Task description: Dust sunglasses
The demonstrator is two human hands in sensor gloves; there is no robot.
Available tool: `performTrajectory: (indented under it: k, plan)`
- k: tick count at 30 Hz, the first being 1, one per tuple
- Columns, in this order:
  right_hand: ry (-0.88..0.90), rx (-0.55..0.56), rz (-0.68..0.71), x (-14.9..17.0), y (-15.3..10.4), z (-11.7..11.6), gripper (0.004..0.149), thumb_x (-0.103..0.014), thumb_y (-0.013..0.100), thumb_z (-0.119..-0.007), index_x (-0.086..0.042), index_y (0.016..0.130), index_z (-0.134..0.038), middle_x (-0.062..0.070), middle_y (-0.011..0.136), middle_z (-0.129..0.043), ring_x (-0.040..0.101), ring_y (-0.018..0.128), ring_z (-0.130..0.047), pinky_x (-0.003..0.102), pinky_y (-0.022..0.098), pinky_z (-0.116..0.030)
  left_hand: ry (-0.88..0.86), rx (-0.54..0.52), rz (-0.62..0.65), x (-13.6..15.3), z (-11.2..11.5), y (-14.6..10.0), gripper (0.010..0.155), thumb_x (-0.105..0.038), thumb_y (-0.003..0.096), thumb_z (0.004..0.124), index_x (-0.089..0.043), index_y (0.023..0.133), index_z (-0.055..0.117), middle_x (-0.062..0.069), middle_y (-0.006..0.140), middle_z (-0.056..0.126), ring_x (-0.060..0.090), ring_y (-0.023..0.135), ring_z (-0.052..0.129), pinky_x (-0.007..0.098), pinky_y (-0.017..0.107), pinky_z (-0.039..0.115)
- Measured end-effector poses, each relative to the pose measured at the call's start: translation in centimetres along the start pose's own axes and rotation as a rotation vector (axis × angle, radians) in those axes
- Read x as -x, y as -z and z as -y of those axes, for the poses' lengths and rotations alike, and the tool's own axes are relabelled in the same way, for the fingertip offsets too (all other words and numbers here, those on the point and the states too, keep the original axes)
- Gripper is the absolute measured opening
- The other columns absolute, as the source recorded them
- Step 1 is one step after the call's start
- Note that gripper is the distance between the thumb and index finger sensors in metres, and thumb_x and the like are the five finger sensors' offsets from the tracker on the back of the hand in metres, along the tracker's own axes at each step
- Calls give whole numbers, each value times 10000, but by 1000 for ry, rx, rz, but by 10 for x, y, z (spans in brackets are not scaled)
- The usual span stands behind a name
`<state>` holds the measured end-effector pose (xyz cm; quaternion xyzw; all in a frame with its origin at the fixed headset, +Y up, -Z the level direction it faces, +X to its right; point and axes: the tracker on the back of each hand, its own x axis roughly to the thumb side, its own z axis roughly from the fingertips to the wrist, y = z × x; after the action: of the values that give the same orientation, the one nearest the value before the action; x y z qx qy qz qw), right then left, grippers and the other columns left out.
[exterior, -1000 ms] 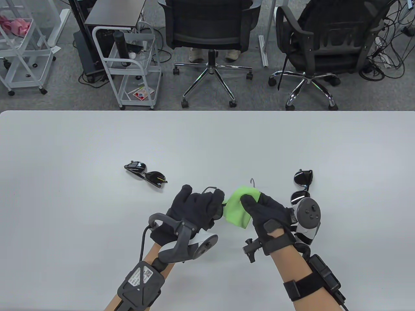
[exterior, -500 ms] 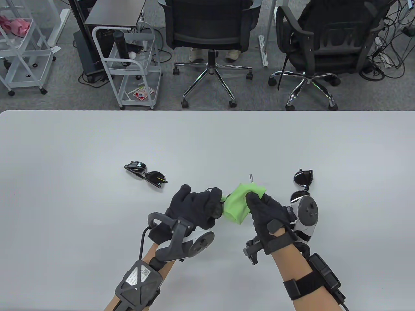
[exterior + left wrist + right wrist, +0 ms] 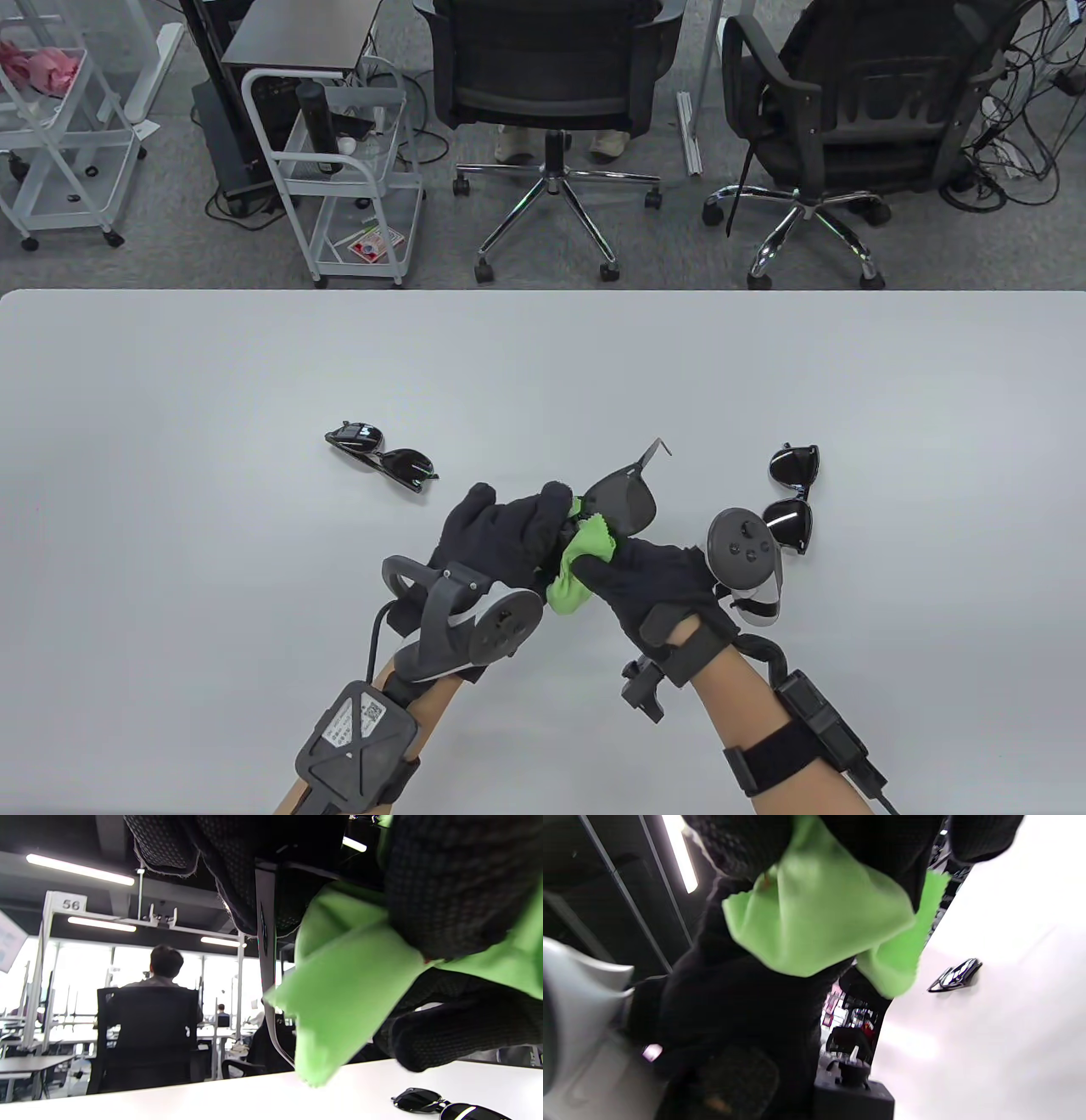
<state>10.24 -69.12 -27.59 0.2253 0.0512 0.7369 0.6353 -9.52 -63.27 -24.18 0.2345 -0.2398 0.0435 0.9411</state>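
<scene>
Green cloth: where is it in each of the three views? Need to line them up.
Table view: green cloth sits low centre, bunched between the left hand and right hand, below the dark lens of the held sunglasses.
Left wrist view: right of centre, hanging down toward the table.
Right wrist view: upper centre, draped under the gloved fingers.
Shared landmark: the white table, in all three.

Landmark: held sunglasses (image 3: pixel 624 499), above worktop (image 3: pixel 170 594), near front edge, centre. Cloth (image 3: pixel 577 564) just in front, touching, between left hand (image 3: pixel 501 531) and right hand (image 3: pixel 657 577). Second sunglasses (image 3: pixel 382 456) on worktop to left, apart. Third sunglasses (image 3: pixel 791 497) on worktop to right, near.
</scene>
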Motion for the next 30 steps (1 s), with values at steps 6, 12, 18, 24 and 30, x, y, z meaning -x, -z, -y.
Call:
performTrajectory:
  k: [6, 12, 18, 24, 30]
  plan:
    - [-16, 157, -72, 1, -5, 8, 465, -343, 379, -945, -87, 764, -887, 56, 675, -1028, 296, 593, -1060, 610, 559, -732, 63, -24, 42, -14, 0, 0, 966, -655, 195, 956, -337, 1033, 595, -195, 870, 858, 17, 679, 1025, 436, 750, 712]
    - [-36, 222, -68, 2, -7, 10, 440, -458, 341, -998, -148, 639, -902, -21, 539, -1024, 237, 491, -1052, 595, 558, -741, 69, -2, 88, -23, -1, 1, 979, -589, 202, 985, -334, 1046, 559, -206, 881, 836, -5, 685, 1015, 433, 754, 714]
    - [179, 138, -74, 12, -6, 5, 446, -384, 412, -924, -127, 773, -871, 27, 722, -1010, 303, 673, -1015, 626, 584, -698, 86, 14, 83, -13, -4, 2, 966, -513, 237, 985, -351, 1057, 500, -202, 951, 778, -18, 727, 1009, 422, 759, 716]
    - [183, 124, -96, 14, -6, 3, 445, -244, 397, -915, -125, 820, -845, 50, 783, -976, 321, 721, -987, 636, 584, -686, 83, 14, 72, -9, 0, 1, 945, -507, 240, 981, -361, 1049, 516, -173, 997, 770, -50, 713, 1025, 409, 754, 733]
    - [113, 199, -58, 10, -8, 10, 415, -434, 367, -982, -186, 686, -888, -30, 609, -1004, 238, 564, -1023, 604, 583, -714, 106, -42, 102, -23, -5, 2, 945, -581, 222, 955, -370, 1043, 536, -148, 1020, 749, -63, 656, 1025, 405, 759, 720]
